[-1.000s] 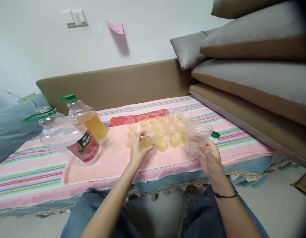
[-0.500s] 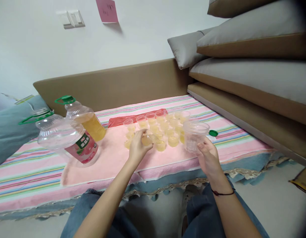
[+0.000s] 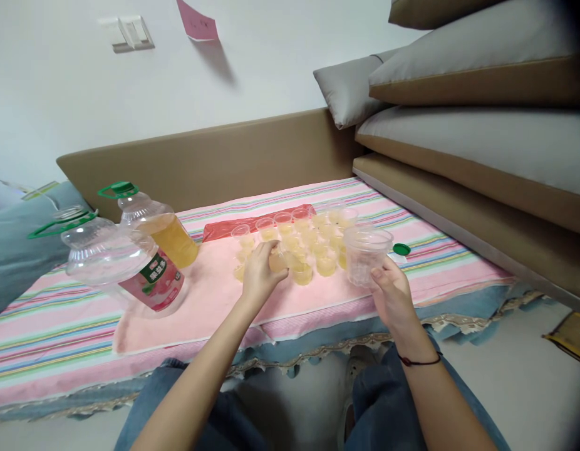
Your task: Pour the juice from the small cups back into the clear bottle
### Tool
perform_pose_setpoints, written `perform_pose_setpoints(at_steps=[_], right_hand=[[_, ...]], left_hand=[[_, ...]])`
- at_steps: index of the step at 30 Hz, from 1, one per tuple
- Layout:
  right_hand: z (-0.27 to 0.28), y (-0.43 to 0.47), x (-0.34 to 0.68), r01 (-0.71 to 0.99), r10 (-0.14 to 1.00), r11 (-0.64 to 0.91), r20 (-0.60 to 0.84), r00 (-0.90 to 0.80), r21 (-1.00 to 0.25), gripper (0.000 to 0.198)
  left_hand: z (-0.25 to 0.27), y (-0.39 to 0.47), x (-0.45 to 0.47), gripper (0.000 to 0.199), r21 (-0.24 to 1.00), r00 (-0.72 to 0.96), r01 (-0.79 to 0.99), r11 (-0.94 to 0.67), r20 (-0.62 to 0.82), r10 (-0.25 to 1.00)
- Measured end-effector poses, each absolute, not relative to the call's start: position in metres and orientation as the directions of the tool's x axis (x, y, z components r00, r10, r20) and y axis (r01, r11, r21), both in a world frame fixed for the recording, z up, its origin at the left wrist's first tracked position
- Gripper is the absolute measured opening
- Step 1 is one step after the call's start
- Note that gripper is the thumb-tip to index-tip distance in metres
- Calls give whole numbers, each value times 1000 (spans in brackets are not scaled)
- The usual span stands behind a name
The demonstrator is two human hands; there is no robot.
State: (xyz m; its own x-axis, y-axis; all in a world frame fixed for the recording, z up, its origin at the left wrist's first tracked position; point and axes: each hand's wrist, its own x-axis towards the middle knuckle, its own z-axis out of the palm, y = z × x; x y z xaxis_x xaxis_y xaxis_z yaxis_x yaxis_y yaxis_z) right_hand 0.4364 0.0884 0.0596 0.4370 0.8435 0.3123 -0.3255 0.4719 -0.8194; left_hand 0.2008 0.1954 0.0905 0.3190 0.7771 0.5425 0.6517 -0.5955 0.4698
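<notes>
My left hand (image 3: pixel 259 274) is closed around a small clear cup of yellow liquid (image 3: pixel 277 260) at the front of a cluster of several small filled cups (image 3: pixel 313 241) on a pink towel (image 3: pixel 215 294). A larger empty clear plastic cup (image 3: pixel 364 254) is held in my right hand (image 3: pixel 392 294), just right of the cluster and above the towel's front edge. Both forearms reach up from my lap in blue jeans.
Two big clear bottles with green handles stand at the left: an empty one with a pink label (image 3: pixel 116 263) and one part full of yellow liquid (image 3: pixel 156 222). A green cap (image 3: pixel 401 249) lies right of the cups. A red cloth (image 3: pixel 252 222) lies behind them; cushions (image 3: pixel 459 81) are stacked at right.
My left hand has stayed on the small cup, nudging it slightly back into the cluster. The right hand keeps the big cup. The view has shifted a little.
</notes>
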Motion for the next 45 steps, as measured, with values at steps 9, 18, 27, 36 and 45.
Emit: perform_pose_setpoints(at_steps=[9,18,27,36,45], right_hand=[[61,87,436,-328,848,457,293,443,-827,57],[60,87,437,-310,850,453,300,433,-836,56],[60,87,437,-284,847,451,306,433,-846,57],[59,86,437,-336,856,452,295,425,-827,55],[60,87,437,-305,854,441,289,433,-844,60]], left_hand=[[94,197,202,57,419,348,683,-598,533,771],[97,197,202,55,355,371,714,-604,540,755],[99,195,204,55,309,385,744,-593,527,757],[107,192,207,55,258,407,775,-576,493,769],[109,191,208,58,218,427,781,-585,498,755]])
